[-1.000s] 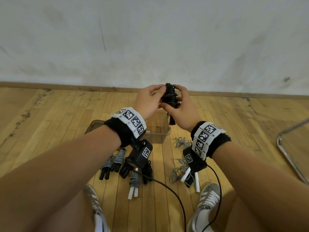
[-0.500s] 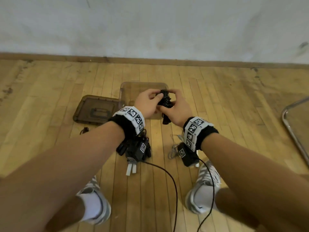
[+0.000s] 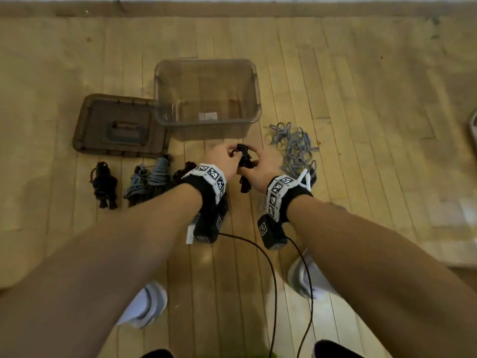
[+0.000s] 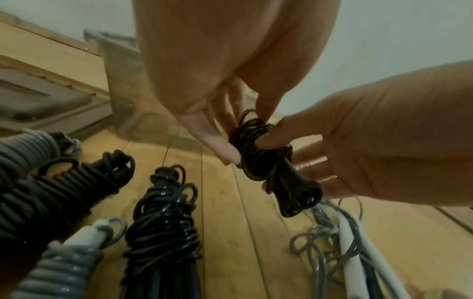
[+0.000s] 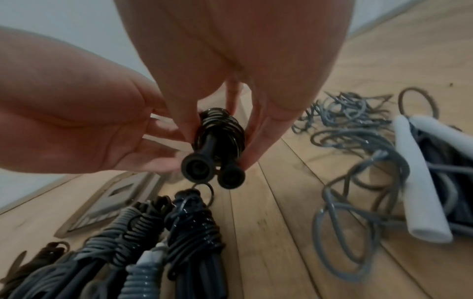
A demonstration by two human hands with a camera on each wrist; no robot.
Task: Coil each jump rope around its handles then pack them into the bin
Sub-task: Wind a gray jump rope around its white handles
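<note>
A black jump rope (image 3: 244,161), coiled around its two black handles (image 5: 197,168), is held in both hands just in front of the clear bin (image 3: 160,104). My left hand (image 3: 231,157) pinches the top of the coil, thumb and fingers on the strands (image 4: 256,125). My right hand (image 3: 254,164) grips the bundle's middle, thumb pressed on the coils (image 4: 266,139), fingers along the far side. The handle ends point down toward me. The bin stands open with nothing in it.
The bin's brown lid (image 3: 118,125) lies on the floor left of it. Several coiled ropes, black (image 3: 104,183) and grey (image 3: 160,171), lie in a row at the left. A loose grey rope (image 3: 294,146) with white handles (image 5: 419,182) sprawls at the right. My shoes are below.
Both hands have come down with the black bundle, from up near the wall to low in front of the bin. The head view has tilted down to the floor.
</note>
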